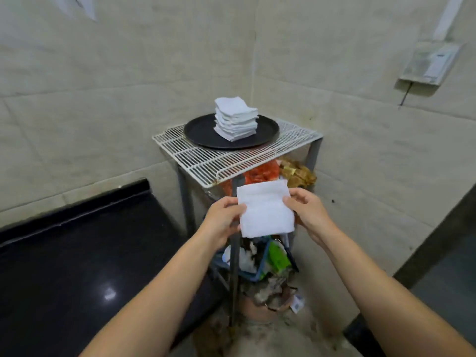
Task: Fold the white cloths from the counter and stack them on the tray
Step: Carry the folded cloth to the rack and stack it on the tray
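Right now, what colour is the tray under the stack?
Black tray, clearest in the head view.

Cloth stack (235, 119) fills tray (198, 132) right; left side bare.

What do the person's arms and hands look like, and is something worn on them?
Both forearms are bare as far as the view shows: no sleeves, gloves, watch or bracelets. The left hand and right hand show no rings on the visible fingers. The nails look short and unpainted.

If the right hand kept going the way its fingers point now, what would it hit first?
The right hand points inward toward the left, so it would press further into the folded white cloth it already pinches, then likely meet the left hand holding the other edge. Depth is hard to judge.
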### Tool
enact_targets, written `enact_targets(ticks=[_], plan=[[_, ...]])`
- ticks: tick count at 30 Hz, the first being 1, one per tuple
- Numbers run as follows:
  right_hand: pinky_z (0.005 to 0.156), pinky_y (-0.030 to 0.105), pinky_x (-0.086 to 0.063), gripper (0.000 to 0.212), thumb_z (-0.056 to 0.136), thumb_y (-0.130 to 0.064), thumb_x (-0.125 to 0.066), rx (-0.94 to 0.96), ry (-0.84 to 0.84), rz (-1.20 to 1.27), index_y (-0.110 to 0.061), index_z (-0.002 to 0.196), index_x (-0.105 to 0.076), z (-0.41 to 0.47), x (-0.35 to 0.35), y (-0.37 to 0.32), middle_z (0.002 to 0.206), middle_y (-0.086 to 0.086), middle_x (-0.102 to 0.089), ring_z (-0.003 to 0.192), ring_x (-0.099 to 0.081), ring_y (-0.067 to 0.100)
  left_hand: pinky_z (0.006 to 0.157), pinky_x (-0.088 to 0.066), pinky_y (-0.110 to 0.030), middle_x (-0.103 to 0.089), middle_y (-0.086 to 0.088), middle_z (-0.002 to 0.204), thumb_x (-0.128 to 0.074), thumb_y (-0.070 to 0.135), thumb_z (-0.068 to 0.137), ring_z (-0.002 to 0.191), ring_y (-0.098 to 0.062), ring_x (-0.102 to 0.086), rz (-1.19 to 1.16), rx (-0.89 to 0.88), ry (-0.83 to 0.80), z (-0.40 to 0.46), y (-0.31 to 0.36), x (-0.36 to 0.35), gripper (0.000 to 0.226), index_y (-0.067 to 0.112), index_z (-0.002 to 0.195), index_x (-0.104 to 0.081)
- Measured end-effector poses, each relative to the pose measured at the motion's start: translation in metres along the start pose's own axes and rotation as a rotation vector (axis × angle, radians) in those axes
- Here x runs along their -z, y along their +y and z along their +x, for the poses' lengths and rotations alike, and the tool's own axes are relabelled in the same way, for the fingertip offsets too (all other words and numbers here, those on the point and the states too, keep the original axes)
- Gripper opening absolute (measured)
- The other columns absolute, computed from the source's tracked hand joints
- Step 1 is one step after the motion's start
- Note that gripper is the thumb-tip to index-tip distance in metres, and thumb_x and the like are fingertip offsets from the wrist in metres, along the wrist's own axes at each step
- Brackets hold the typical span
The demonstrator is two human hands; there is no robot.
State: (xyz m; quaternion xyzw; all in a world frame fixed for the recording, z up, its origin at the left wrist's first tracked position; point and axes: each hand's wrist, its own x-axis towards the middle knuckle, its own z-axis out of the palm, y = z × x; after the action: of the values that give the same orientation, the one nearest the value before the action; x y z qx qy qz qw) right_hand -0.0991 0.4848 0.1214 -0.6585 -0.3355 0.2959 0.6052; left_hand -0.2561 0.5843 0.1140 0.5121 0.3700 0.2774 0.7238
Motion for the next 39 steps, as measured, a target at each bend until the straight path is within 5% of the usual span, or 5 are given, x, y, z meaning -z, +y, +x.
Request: enact_targets(ticks=[5, 11, 19, 30, 39], plan=[[0.072, 0.027, -0.05, 0.019, 0.092, -0.008, -0.057, 0.086, -0.019, -0.036, -0.023, 0.083, -0.064, 0.111, -0.002, -0.045, 0.086, -0.003, -0.067, 0.079, -0.062, 0.013, 0.056, -0.048, -0.03, -0.059, -0.01, 0.083, -0.059, 0.009, 0.09, 0.07, -0.02, -0.058, 0.094, -0.162, 0.102, 0.082, 0.067, -0.009, 0.008, 0.011, 0.083, -0.056], [0.07, 0.031, -0.049, 0.014, 0.091, -0.006, -0.058, 0.211, -0.164, -0.024, -0.019, 0.091, -0.065, 0.264, -0.015, -0.093, 0.086, 0.004, -0.066, 0.077, -0.062, 0.017, 0.061, -0.055, -0.032, -0.057, -0.013, 0.093, -0.058, 0.005, 0.089, 0.082, -0.024, -0.062, 0.169, -0.403, 0.266, 0.184, 0.148, -0.017, 0.021, 0.01, 0.109, -0.052], [0.059, 0.027, -0.043, 0.011, 0.089, -0.005, -0.059, 0.21, -0.36, -0.129, -0.016, 0.092, -0.06, 0.419, -0.043, -0.122, 0.083, 0.006, -0.061, 0.067, -0.056, 0.016, 0.041, -0.048, -0.017, -0.045, -0.004, 0.079, -0.055, -0.004, 0.086, 0.06, -0.012, -0.05, 0.155, -0.408, 0.496, 0.29, 0.211, -0.025, 0.028, 0.013, 0.107, -0.046], [0.063, 0.027, -0.041, 0.019, 0.087, -0.011, -0.062, 0.262, -0.526, -0.291, -0.019, 0.104, -0.057, 0.457, -0.055, -0.075, 0.073, -0.002, -0.054, 0.069, -0.055, 0.012, 0.044, -0.047, -0.018, -0.053, -0.004, 0.076, -0.062, 0.0, 0.084, 0.063, -0.016, -0.055, 0.285, -0.309, 0.688, 0.313, 0.171, -0.015, 0.034, 0.012, 0.113, -0.048], [0.083, 0.031, -0.046, 0.043, 0.089, -0.031, -0.061, 0.316, -0.414, -0.325, -0.016, 0.128, -0.048, 0.446, -0.048, -0.102, 0.103, 0.001, -0.058, 0.092, -0.058, 0.017, 0.049, -0.046, -0.022, -0.052, -0.004, 0.09, -0.06, 0.018, 0.09, 0.066, -0.013, -0.055, 0.363, -0.313, 0.783, 0.287, 0.182, -0.011, 0.037, 0.011, 0.122, -0.043]])
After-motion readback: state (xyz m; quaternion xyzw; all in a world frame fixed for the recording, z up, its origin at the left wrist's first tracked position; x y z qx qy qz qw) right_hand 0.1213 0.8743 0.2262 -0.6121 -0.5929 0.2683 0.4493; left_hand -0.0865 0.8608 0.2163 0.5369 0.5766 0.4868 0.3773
